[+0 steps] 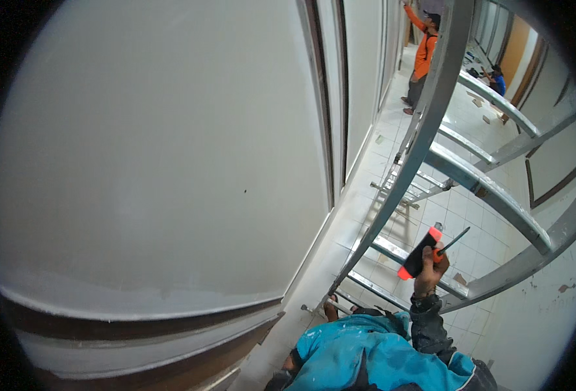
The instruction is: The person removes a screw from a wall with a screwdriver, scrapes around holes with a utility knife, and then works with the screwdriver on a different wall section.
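My right hand (430, 266), in a dark sleeve, is raised in front of the metal ladder's rungs. It is closed round a screwdriver (456, 242) with an orange handle, whose dark shaft points up and to the right. The same hand holds a black oblong tool (416, 260) with bright red ends; its exact kind is unclear. At the lower edge, a patch of skin beside a dark cuff seems to be my left hand (292, 361), against my teal shirt; its fingers are hidden. The stepladder (398, 195) rises close before me.
A pale wall panel (170, 163) with dark grooves fills the left. Another ladder (420, 189) stands beyond on the tiled floor (480, 215). Farther off, a person in orange (424, 55) reaches to the wall; a person in blue (498, 81) is low down. Cardboard scraps (477, 101) lie about.
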Tool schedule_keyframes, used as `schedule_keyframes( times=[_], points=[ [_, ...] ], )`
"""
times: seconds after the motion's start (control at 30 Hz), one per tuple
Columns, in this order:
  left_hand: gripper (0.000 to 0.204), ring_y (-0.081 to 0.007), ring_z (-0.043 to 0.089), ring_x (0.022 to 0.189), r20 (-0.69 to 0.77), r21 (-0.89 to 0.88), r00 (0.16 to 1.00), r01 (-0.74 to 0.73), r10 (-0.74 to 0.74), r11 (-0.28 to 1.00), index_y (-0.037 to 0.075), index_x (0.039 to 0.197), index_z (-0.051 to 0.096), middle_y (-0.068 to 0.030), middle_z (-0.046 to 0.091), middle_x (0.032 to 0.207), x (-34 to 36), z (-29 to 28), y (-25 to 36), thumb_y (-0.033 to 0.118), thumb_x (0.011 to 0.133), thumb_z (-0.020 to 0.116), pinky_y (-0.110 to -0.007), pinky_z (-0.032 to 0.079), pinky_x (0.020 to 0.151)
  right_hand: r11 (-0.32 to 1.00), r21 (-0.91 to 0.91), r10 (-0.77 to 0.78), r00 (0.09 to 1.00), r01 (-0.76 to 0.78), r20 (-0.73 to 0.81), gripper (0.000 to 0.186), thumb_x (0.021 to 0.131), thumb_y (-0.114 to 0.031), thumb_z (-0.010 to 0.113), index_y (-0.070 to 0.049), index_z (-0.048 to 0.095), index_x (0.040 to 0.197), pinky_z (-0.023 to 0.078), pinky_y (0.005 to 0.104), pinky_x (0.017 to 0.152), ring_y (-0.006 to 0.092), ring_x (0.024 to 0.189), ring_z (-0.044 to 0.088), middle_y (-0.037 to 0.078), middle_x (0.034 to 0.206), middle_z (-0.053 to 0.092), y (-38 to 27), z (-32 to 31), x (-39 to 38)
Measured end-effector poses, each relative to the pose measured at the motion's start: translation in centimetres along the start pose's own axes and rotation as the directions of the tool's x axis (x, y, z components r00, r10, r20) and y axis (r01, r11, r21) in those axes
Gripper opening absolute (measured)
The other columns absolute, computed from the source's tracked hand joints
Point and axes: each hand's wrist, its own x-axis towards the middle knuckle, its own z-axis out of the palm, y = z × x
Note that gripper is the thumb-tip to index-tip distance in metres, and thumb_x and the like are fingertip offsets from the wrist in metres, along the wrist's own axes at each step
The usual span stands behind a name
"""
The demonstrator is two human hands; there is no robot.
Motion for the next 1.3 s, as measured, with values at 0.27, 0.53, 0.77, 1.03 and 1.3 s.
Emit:
schedule_keyframes(
  times=[0.27,0.53,0.77,1.03,1.3],
  points=[
    [0.026,-0.038,0.064,0.076,0.191,0.493,0.956,-0.29,0.224,0.82,0.003,0.089,0.064,-0.0185,0.067,0.087,-4.7,-5.7,-6.2,0.022,0.095,0.046,-0.047,0.05,0.071,0.916,-0.004,0.398,0.907,-0.401,0.139,0.027,0.089,-0.031,0.062,-0.006,0.056,0.079,0.033,0.0225,0.048,0.0047,0.053,0.041,-0.006,0.065,0.048,-1.9,-3.0,5.4],
    [0.032,-0.0265,0.067,0.081,0.153,0.148,0.82,-0.571,0.552,0.807,-0.004,0.093,0.063,-0.0179,0.068,0.085,-0.9,-4.6,21.1,0.021,0.1,0.044,-0.035,0.051,0.076,0.739,0.056,0.663,0.739,-0.672,0.121,0.029,0.089,-0.031,0.065,-0.003,0.059,0.093,0.044,0.0209,0.046,0.0064,0.054,0.054,0.0,0.074,0.059,-1.0,-2.1,7.3],
    [0.03,-0.0236,0.06,0.081,-0.071,-0.605,0.463,-0.724,0.884,0.331,0.008,0.088,0.043,-0.0099,0.055,0.082,-1.5,0.6,43.9,0.031,0.103,0.03,-0.042,0.052,0.081,0.684,0.134,0.686,0.695,-0.717,0.217,0.035,0.091,-0.034,0.063,-0.003,0.054,0.104,0.051,0.021,0.045,0.009,0.056,0.059,0.007,0.078,0.061,-1.4,-3.0,8.3],
    [0.033,-0.0218,0.061,0.08,-0.082,-0.802,0.317,-0.584,0.945,0.126,0.013,0.08,0.043,-0.0051,0.053,0.079,-5.2,2.9,57.7,0.037,0.099,0.03,-0.035,0.051,0.072,0.624,0.252,0.666,0.672,-0.74,0.324,0.035,0.093,-0.03,0.061,-0.001,0.056,0.113,0.053,0.0235,0.053,0.0119,0.065,0.063,0.009,0.084,0.064,-0.9,-5.0,6.6],
    [0.026,-0.0057,0.042,0.064,0.064,-0.683,0.384,-0.657,0.921,0.32,0.009,0.086,0.048,0.0025,0.049,0.076,-9.2,5.4,60.6,0.032,0.098,0.048,-0.022,0.037,0.059,0.69,0.192,0.632,0.71,-0.698,0.311,0.032,0.092,-0.026,0.064,0.001,0.057,0.107,0.054,0.0226,0.056,0.0094,0.064,0.062,0.004,0.083,0.064,-2.2,-3.8,7.1]
  ],
)
